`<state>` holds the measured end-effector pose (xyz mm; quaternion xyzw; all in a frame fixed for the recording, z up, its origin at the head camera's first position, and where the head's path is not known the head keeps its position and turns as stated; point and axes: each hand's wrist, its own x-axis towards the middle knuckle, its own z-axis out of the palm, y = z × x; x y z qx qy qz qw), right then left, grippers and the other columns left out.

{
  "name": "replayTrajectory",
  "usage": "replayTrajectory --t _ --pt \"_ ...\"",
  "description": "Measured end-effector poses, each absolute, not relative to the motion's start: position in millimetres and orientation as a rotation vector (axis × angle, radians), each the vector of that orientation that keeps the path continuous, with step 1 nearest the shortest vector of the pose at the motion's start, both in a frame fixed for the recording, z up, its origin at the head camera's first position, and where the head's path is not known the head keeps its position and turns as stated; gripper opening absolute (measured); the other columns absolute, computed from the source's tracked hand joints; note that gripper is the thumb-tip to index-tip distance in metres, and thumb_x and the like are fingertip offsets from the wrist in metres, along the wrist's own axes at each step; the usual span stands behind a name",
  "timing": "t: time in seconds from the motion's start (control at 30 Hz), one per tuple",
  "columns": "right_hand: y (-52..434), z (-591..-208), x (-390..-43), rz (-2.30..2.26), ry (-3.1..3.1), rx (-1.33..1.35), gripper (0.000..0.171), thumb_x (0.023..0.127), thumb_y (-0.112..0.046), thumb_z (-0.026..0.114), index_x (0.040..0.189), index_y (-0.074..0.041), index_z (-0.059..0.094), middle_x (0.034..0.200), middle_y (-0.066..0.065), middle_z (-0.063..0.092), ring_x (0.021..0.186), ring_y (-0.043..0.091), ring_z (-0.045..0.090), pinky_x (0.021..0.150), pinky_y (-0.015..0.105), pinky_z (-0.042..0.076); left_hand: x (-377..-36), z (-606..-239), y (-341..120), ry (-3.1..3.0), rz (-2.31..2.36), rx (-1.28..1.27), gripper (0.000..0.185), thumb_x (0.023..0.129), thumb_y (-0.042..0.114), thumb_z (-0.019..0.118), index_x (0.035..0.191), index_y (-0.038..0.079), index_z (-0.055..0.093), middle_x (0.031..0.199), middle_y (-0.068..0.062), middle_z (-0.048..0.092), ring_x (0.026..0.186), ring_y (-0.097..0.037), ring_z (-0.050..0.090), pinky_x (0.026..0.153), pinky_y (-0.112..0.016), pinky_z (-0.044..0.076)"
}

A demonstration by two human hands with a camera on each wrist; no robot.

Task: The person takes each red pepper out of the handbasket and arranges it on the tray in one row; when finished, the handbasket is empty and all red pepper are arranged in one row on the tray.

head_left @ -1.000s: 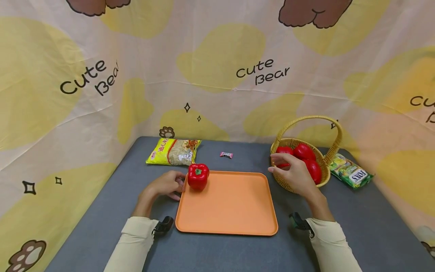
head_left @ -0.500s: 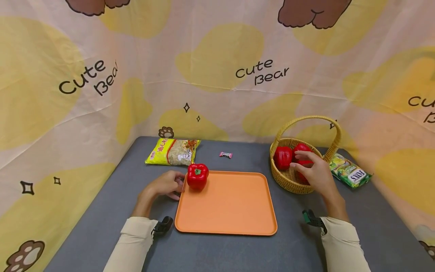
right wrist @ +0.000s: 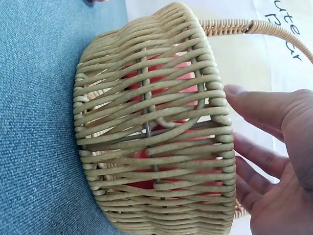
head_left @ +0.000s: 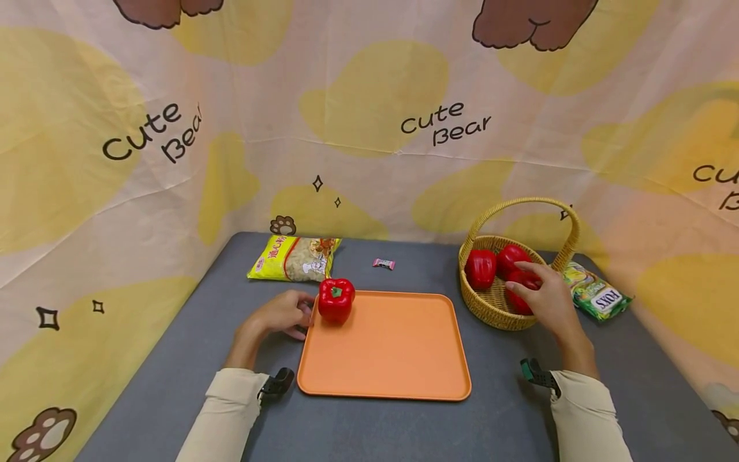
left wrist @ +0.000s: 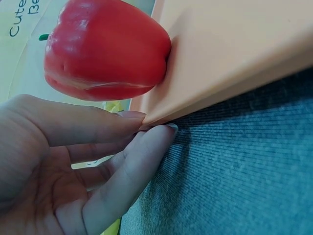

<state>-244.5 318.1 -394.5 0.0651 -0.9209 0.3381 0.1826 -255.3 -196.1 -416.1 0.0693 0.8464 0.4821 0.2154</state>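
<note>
My left hand (head_left: 284,314) pinches the left edge of an orange tray (head_left: 392,346), thumb above and finger below in the left wrist view. A red bell pepper (head_left: 336,300) with a green stem stands on the tray's far left corner, just past the thumb. My right hand (head_left: 548,296) hovers at the near right rim of a wicker basket (head_left: 498,319), thumb and fingers spread over a red bell pepper (head_left: 522,292) inside. In the right wrist view, the thumb (right wrist: 264,108) extends above the rim, while the basket wall partly hides the peppers.
Two more red peppers (head_left: 480,268) lie in the basket, under its tall arched handle (head_left: 522,200). A green snack packet (head_left: 597,294) lies right of the basket. Behind the tray are a yellow food bag (head_left: 294,258) and a small pink-wrapped candy (head_left: 383,264). Printed cloth hangs behind the table.
My right hand has moved right across the basket, from the left pepper to the near right one, uncovering the left pepper. The left hand and tray hold still.
</note>
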Motion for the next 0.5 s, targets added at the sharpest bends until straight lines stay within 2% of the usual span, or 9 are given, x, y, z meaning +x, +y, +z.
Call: replayTrajectory --t 0.23,0.5 --pt "323.0 -395.5 -244.9 0.946 -2.609 0.163 0.050 0.090 -0.028 0.069 0.131 -0.003 0.057 0.135 0.029 0.050 0.118 0.048 0.044 0.089 0.065 0.041 -255.1 -416.0 -195.7 2.345 1.336 0.182 0.054 0.084 -0.003 0.057 0.136 -0.009 0.045 0.100 -0.020 0.058 0.081 -0.023 0.063 0.064 -0.038 0.061" --pt "324.4 -397.6 -243.2 0.954 -2.654 0.149 0.052 0.090 -0.025 0.068 0.134 -0.001 0.054 0.135 0.031 0.047 0.117 0.049 0.045 0.089 0.066 0.045 -255.6 -417.0 -195.7 2.345 1.344 0.191 0.055 0.083 -0.004 0.057 0.136 -0.010 0.045 0.098 -0.020 0.058 0.079 -0.022 0.062 0.063 -0.038 0.061"
